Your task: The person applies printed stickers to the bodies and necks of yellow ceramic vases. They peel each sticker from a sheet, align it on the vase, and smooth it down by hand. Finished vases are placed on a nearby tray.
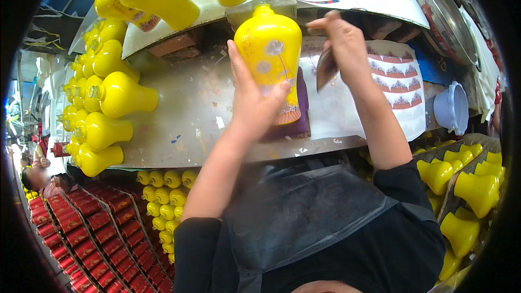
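Note:
A glossy yellow vase-shaped bottle (260, 32) with dandelion-like flower decals and a patterned band near its base lies in front of me. My left hand (255, 97) is wrapped round its lower left side, thumb across the front. Its neck end rests on a grey block (234, 17), and a purple pad (303, 111) lies under its base. To the right of the bottle and apart from it, my right hand (347, 43) is raised. Its fingers are closed on a dark, flat scraper-like piece (326, 70), whose exact kind I cannot tell.
Decal sheets (399, 84) lie on the metal table (184, 108), right of the bottle. Yellow bottles (127, 95) stand along the left; others (461, 233) fill crates at right. A pale blue bucket (451, 108) stands at the right. Stacked red items (92, 233) and another person (40, 179) are left.

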`<control>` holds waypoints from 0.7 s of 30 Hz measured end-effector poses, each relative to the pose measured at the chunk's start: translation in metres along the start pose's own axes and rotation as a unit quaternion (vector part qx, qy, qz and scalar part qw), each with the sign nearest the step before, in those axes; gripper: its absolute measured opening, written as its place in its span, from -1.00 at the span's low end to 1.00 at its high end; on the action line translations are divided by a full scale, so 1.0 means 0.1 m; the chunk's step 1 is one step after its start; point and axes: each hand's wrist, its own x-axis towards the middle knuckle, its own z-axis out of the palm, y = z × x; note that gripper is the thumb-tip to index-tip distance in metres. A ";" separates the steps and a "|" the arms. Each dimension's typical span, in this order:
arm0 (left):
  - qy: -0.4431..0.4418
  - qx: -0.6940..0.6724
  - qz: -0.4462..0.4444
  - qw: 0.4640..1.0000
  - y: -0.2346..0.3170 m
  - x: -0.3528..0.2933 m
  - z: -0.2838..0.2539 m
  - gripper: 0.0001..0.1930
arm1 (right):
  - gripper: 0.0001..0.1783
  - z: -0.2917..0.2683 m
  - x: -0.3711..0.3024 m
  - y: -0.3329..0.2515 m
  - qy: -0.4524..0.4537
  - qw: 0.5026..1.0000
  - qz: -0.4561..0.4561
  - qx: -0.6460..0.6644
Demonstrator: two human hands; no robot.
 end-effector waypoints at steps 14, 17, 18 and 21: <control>-0.087 -0.310 -0.049 0.945 0.20 0.01 -0.09 0.02 | -0.71 0.13 -0.39 -0.07 0.112 0.917 -0.365 -0.119; -0.078 -0.310 -0.042 0.946 0.20 -0.01 -0.09 0.02 | -0.70 0.16 -0.63 -0.06 0.070 0.857 -0.472 -0.192; -0.077 -0.307 -0.041 0.948 0.20 -0.01 -0.09 0.02 | -0.67 0.17 -0.73 -0.05 0.048 0.825 -0.526 -0.200; -0.069 -0.306 -0.038 0.949 0.16 -0.01 -0.08 0.02 | -0.63 0.14 -0.96 0.01 -0.114 0.822 -0.535 -0.160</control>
